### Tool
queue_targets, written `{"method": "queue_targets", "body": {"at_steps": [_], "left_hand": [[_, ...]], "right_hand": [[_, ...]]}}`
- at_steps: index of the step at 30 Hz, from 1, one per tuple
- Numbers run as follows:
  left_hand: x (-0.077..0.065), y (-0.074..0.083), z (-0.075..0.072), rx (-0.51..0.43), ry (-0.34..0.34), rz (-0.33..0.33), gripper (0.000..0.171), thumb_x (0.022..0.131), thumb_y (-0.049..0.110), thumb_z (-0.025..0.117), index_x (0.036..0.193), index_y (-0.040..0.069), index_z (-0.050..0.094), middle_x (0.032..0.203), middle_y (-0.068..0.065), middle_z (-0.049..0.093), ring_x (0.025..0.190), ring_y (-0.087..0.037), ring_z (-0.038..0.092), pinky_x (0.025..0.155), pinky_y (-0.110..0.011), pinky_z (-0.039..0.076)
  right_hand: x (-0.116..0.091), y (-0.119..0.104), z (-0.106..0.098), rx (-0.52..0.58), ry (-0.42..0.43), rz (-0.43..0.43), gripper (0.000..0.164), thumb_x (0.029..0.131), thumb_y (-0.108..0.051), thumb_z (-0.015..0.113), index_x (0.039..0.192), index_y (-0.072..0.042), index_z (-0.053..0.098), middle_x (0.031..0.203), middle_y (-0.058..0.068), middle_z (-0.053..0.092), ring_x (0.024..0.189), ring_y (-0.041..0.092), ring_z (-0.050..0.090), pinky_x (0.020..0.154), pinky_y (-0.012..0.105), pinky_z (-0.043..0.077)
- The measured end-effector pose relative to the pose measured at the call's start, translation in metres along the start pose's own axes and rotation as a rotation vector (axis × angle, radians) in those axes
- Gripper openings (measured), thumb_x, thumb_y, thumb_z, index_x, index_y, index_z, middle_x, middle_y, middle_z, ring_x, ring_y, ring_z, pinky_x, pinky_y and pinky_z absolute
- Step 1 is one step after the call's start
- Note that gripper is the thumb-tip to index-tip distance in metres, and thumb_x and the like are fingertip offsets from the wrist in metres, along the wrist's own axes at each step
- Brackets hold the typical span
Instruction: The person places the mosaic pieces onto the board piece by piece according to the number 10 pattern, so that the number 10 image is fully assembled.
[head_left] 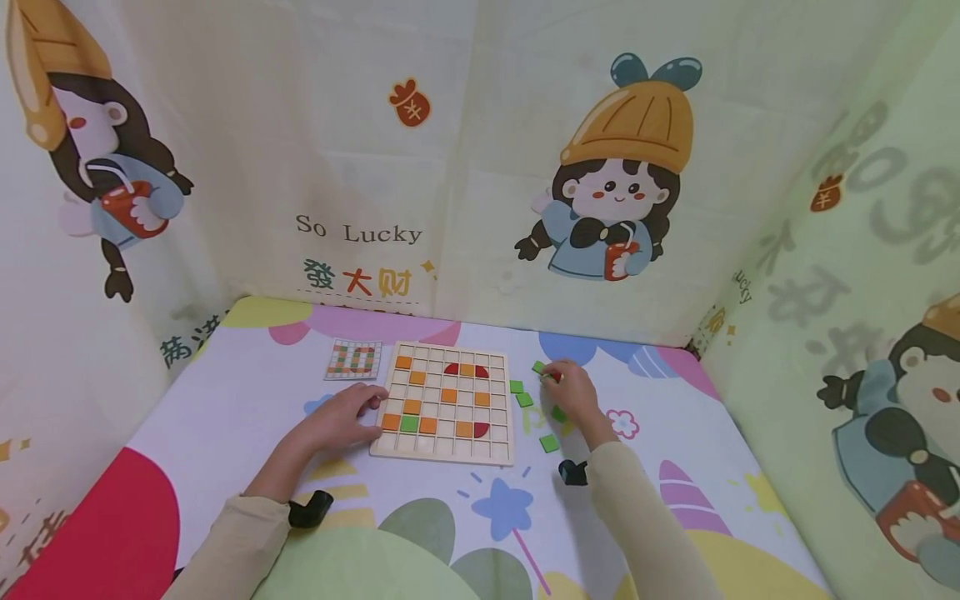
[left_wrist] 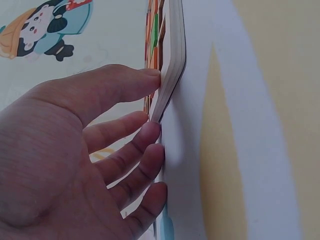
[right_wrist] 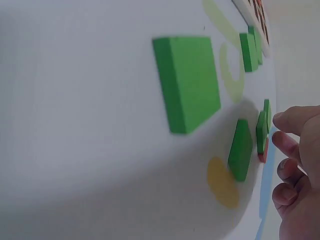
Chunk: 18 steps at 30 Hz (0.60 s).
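Note:
A wooden grid board (head_left: pixel 442 456) lies in the middle of the table. It carries several orange tiles (head_left: pixel 448 395), one green tile (head_left: pixel 408 424) and 3 red rounded pieces (head_left: pixel 482 430). My left hand (head_left: pixel 337 421) rests at the board's left side; the left wrist view has the thumb (left_wrist: pixel 115 90) against the edge and the other fingers loosely bent beside it. Right of the board, my right hand (head_left: pixel 573 392) is over loose green tiles (head_left: pixel 550 443), fingertips close to a red piece (head_left: pixel 556 377) and a green tile (head_left: pixel 537 367). Between these fingers nothing shows in the right wrist view.
A small pattern card (head_left: pixel 352 358) with coloured squares lies left of the board's far corner. Printed cloth covers the table (head_left: pixel 225 417). Behind it and at both sides hang cloth walls (head_left: pixel 465 208) with cartoon figures.

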<state>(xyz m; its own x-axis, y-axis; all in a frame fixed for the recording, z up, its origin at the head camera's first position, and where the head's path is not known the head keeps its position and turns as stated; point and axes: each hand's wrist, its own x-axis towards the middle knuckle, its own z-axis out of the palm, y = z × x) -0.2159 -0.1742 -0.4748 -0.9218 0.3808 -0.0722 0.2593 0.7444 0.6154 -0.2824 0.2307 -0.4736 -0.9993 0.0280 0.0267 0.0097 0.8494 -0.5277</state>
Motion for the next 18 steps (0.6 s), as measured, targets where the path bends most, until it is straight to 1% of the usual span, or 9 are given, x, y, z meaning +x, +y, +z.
{"method": "queue_targets", "body": {"at_steps": [3, 4, 7, 9, 18], "left_hand": [[0.000, 0.000, 0.000, -0.008, 0.000, -0.007, 0.056, 0.079, 0.020, 0.074, 0.130, 0.007, 0.053, 0.107, -0.003, 0.055, 0.095, -0.019, 0.049, 0.087, -0.037, 0.044], [0.000, -0.001, 0.000, -0.001, -0.001, 0.001, 0.057, 0.079, 0.020, 0.075, 0.130, 0.007, 0.053, 0.107, -0.004, 0.055, 0.095, -0.019, 0.049, 0.086, -0.037, 0.044], [0.000, -0.001, 0.000, -0.006, -0.004, -0.013, 0.056, 0.079, 0.020, 0.075, 0.130, 0.008, 0.053, 0.106, -0.003, 0.055, 0.095, -0.019, 0.048, 0.087, -0.037, 0.044], [0.000, -0.001, 0.000, 0.002, -0.006, -0.004, 0.056, 0.080, 0.020, 0.075, 0.130, 0.007, 0.053, 0.106, -0.003, 0.055, 0.094, -0.019, 0.048, 0.086, -0.037, 0.044], [0.001, -0.002, 0.000, -0.006, -0.001, -0.020, 0.057, 0.079, 0.019, 0.076, 0.130, 0.008, 0.054, 0.108, -0.002, 0.056, 0.096, -0.018, 0.049, 0.088, -0.038, 0.045]], "right_hand": [[0.000, 0.007, -0.003, -0.005, 0.004, 0.011, 0.024, 0.093, -0.016, 0.059, 0.114, -0.011, 0.069, 0.130, 0.014, 0.055, 0.120, 0.033, 0.049, 0.107, 0.051, 0.038], [0.000, 0.009, -0.004, -0.004, 0.005, 0.013, 0.024, 0.093, -0.016, 0.059, 0.114, -0.011, 0.069, 0.132, 0.014, 0.054, 0.122, 0.034, 0.048, 0.108, 0.052, 0.037], [0.000, 0.013, -0.007, 0.003, -0.006, 0.025, 0.024, 0.093, -0.014, 0.059, 0.115, -0.012, 0.069, 0.136, 0.015, 0.050, 0.127, 0.035, 0.045, 0.110, 0.054, 0.034], [0.000, 0.015, -0.008, 0.007, -0.018, 0.027, 0.026, 0.092, -0.013, 0.059, 0.117, -0.012, 0.068, 0.138, 0.015, 0.048, 0.129, 0.036, 0.043, 0.110, 0.055, 0.033], [0.006, 0.020, -0.010, -0.028, -0.049, 0.021, 0.035, 0.092, -0.015, 0.059, 0.126, -0.009, 0.061, 0.137, 0.017, 0.048, 0.129, 0.037, 0.043, 0.109, 0.057, 0.033]]}}
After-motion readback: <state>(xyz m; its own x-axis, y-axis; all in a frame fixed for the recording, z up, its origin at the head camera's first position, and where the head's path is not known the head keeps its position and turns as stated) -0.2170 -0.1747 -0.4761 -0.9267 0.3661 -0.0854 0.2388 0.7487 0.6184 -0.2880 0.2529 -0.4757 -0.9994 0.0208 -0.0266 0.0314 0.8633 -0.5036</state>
